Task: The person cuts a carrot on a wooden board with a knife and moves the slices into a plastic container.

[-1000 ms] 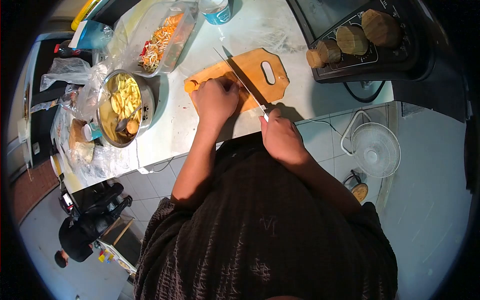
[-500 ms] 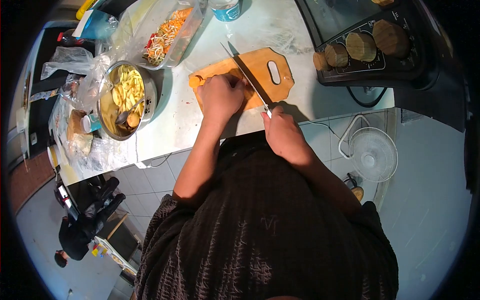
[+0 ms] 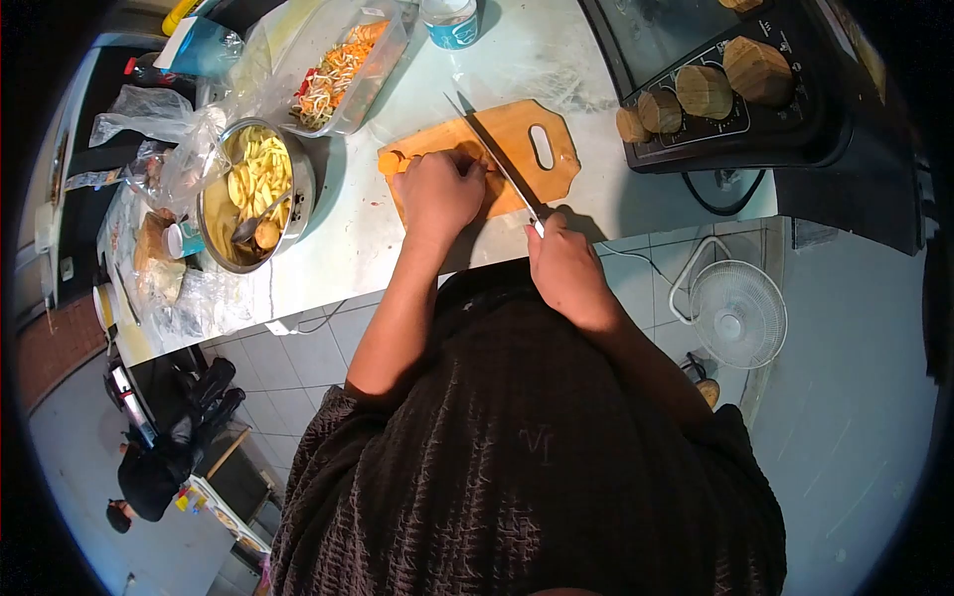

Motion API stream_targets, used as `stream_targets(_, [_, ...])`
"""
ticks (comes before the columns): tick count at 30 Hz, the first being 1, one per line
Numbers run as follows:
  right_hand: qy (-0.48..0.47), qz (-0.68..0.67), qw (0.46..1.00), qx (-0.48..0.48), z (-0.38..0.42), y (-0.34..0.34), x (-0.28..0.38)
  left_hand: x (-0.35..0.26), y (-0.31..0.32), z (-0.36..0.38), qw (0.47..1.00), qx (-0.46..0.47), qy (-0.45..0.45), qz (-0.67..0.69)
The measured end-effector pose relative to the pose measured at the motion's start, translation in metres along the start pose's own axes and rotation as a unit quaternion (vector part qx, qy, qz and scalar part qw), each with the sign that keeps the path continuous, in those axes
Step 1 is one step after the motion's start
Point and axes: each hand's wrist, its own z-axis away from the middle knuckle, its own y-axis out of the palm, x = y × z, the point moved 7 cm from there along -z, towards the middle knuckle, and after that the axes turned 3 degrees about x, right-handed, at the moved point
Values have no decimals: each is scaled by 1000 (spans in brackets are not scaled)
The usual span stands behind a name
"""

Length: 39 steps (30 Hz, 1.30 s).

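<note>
A wooden cutting board (image 3: pixel 558 186) with a slot handle lies on the white table. My left hand (image 3: pixel 443 191) is closed over an orange carrot (image 3: pixel 390 162) on the board. The carrot's end shows left of the fingers, and a bit of orange appears near the fingertips; the rest is hidden under the hand. In my right hand (image 3: pixel 566 262) is the handle of a kitchen knife (image 3: pixel 505 167). Its long blade slants across the board just right of my left fingertips, pointing away from me.
A metal pot (image 3: pixel 306 204) with pale yellow cut pieces and a spoon stands left. Behind it, a clear plastic container (image 3: pixel 381 87) holds shredded vegetables. A blue-white tub (image 3: pixel 452 30) sits at the back, a black oven (image 3: pixel 735 129) right. A white fan (image 3: pixel 737 313) and a distant person (image 3: pixel 159 472) are below.
The view has shifted slightly. My left hand stays over the carrot and my right hand still grips the knife; both look almost unmoved relative to the board.
</note>
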Motion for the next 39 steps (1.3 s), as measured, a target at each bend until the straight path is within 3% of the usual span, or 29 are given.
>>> stream_targets(22, [-20,-16,999,-42,5,-4,-2,-1,-1,1,1000,16,-15,11])
stream_targets(39, [-29,-12,1000,2,3,-9,5,0,1,2,1000,5,-1,7])
